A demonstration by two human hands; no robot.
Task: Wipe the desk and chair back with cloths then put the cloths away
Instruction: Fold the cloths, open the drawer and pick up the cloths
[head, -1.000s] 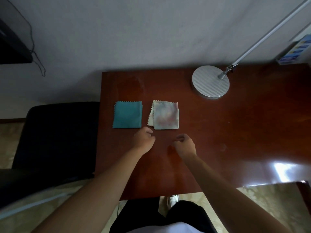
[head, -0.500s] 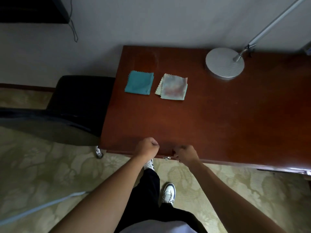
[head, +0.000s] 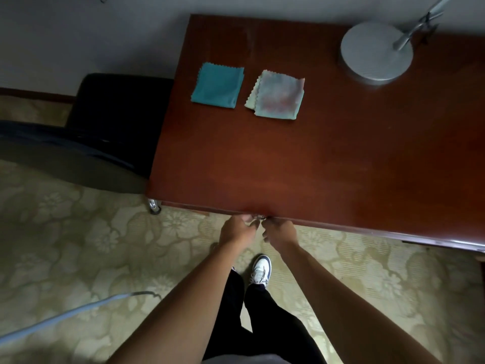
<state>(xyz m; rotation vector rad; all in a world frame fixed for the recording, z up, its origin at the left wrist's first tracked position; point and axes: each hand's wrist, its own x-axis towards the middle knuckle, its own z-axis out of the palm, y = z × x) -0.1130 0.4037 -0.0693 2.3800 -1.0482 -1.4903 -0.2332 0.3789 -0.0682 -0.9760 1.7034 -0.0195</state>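
Note:
Two folded cloths lie side by side on the far left part of the red-brown desk (head: 315, 166): a teal cloth (head: 217, 85) and a pale mottled cloth (head: 279, 94). A black chair (head: 118, 114) stands against the desk's left side. Both of my hands are at the desk's front edge, far from the cloths. My left hand (head: 236, 229) and my right hand (head: 279, 231) have curled fingers that meet a small metal handle (head: 259, 218) just under the edge. The fingertips are blurred.
A round grey lamp base (head: 376, 52) with a metal arm stands at the desk's back right. A chair caster (head: 153, 206) sits by the desk's front left corner. A pale cable (head: 65, 313) crosses the patterned carpet beside my shoe (head: 260, 269).
I have stepped back from the desk. Both hands drew away from the cloths, dropped to the front edge, and closed in on the small metal handle.

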